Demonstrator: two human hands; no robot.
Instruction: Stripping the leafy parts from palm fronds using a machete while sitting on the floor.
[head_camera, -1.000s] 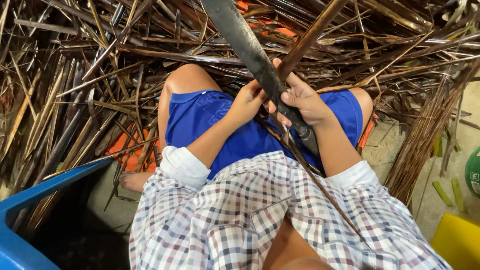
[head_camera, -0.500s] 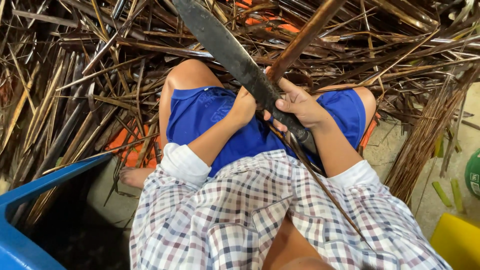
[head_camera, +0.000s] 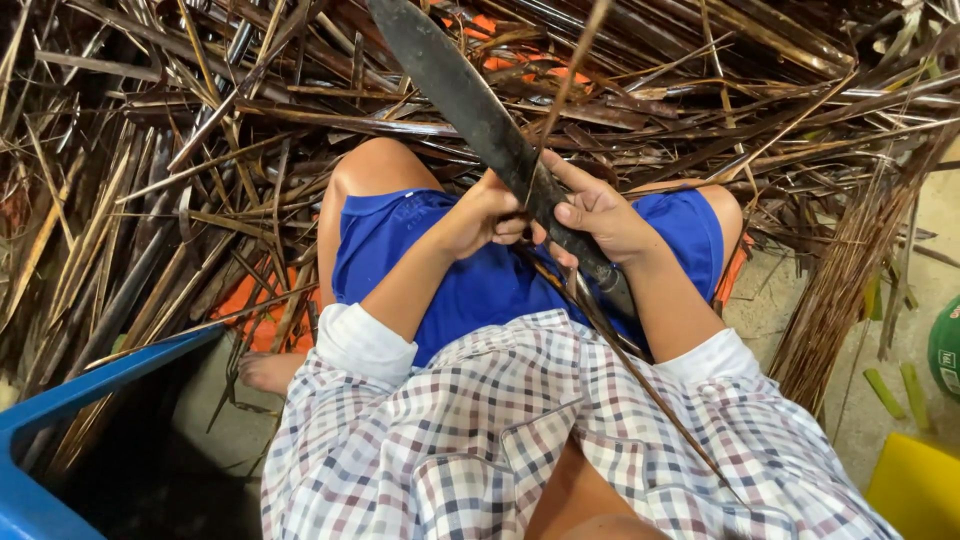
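1. A long dark knife (head_camera: 470, 110) slants over the person's lap, its blade running up and to the left above the heap of dried fronds, its handle end low by the right wrist.
2. The right hand (head_camera: 600, 215) is clamped around the knife near where blade meets handle, fingers curled over the top and thumb stretched along the blade's edge.
3. A thin brown leaf rib (head_camera: 565, 90) crosses the blade just above the hands; its upper part rises to the top edge of the view, blurred, and its lower part trails down across the checked shirt (head_camera: 480, 440) toward the lower right.
4. The left hand (head_camera: 490, 215) is closed into a loose fist right against the blade, fingers pinched together on the leaf rib where it meets the knife; the exact hold is partly hidden by the blade.
5. Both hands sit over blue shorts (head_camera: 470, 270), with the bare knees raised to either side.
6. A dense pile of dried brown fronds (head_camera: 150, 180) fills the floor ahead and to the left, with orange sheeting (head_camera: 260, 325) showing beneath it.
7. A bundle of stripped thin ribs (head_camera: 850, 290) leans at the right.
8. A blue bin (head_camera: 60, 420) edges the lower left, a yellow object (head_camera: 920, 490) the lower right corner.
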